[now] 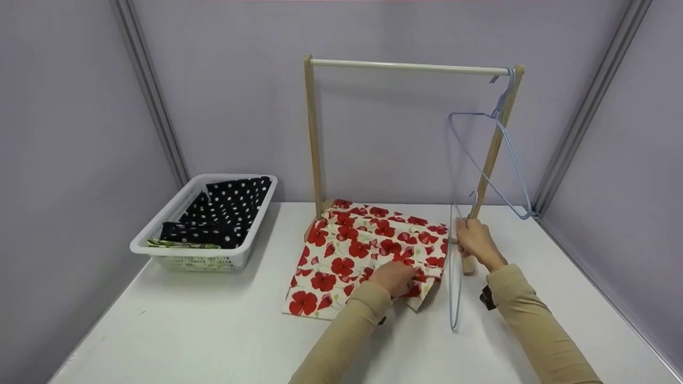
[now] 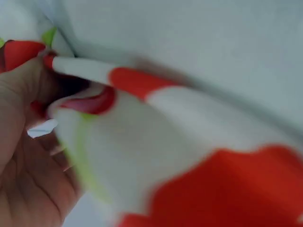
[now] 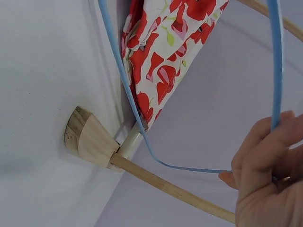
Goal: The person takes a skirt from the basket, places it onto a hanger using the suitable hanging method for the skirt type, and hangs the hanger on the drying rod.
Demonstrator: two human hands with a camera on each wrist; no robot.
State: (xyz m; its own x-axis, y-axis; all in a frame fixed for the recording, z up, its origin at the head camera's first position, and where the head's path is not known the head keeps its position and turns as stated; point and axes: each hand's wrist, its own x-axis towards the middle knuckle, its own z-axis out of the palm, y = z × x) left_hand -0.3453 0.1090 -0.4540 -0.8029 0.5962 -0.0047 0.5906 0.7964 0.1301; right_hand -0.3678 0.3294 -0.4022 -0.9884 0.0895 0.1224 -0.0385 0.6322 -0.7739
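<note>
A white cloth with red flowers (image 1: pixel 358 249) lies spread on the table below the rack. My left hand (image 1: pixel 394 278) pinches its near right edge and lifts it a little; the left wrist view shows the raised fold of cloth (image 2: pixel 142 127) between thumb and fingers. To the right, my right hand (image 1: pixel 478 242) grips a blue hanger (image 1: pixel 454 298) near its hook, beside the rack's right post. In the right wrist view the fingers curl round the hanger's blue wire (image 3: pixel 277 61). The hanger stands edge-on to the head view, just right of the cloth and apart from it.
A wooden rack (image 1: pixel 314 133) with a white bar (image 1: pixel 405 66) stands at the back. Another blue hanger (image 1: pixel 516 154) hangs at the bar's right end. On the left, a white basket (image 1: pixel 200 258) holds black polka-dot cloth (image 1: pixel 224 213) and a green patterned piece (image 1: pixel 184 245). Walls enclose the table.
</note>
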